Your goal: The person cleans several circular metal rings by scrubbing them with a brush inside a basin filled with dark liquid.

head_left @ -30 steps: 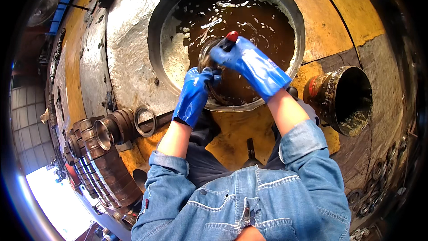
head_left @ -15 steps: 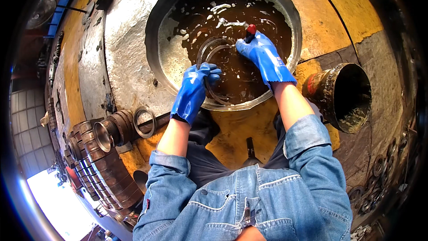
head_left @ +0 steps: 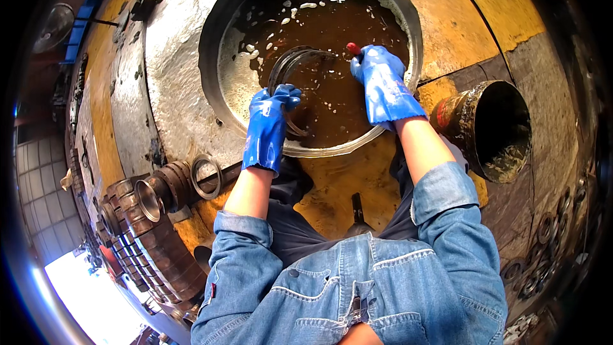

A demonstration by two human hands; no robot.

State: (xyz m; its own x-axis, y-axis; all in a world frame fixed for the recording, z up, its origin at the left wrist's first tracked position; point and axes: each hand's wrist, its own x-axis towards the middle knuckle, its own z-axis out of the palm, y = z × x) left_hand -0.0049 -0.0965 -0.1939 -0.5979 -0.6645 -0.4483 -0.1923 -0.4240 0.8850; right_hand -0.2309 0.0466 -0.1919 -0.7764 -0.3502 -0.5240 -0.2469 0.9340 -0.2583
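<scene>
A wide round basin (head_left: pixel 212 67) of brown, foamy liquid (head_left: pixel 348 105) lies before me. My left hand (head_left: pixel 265 128), in a blue rubber glove, is closed around the near left side of a metal ring (head_left: pixel 280 67). Part of that ring dips into the liquid. My right hand (head_left: pixel 386 86), gloved the same way, is closed over the right half of the basin. From its fist sticks out a red-tipped handle (head_left: pixel 354 48); the rest of this tool is hidden by the glove. Between the right hand and the ring there is a gap.
Right of the basin a grimy metal cylinder (head_left: pixel 453 115) lies with its open end showing. Rusty rings and collars (head_left: pixel 172 182) line up at the lower left. Several dark rings (head_left: pixel 536 249) lie at the lower right. A dark upright handle (head_left: pixel 357 207) stands between my legs.
My right hand has drawn back from the ring, to the right and slightly nearer me. The left hand and ring have shifted slightly left, with the ring tilted differently.
</scene>
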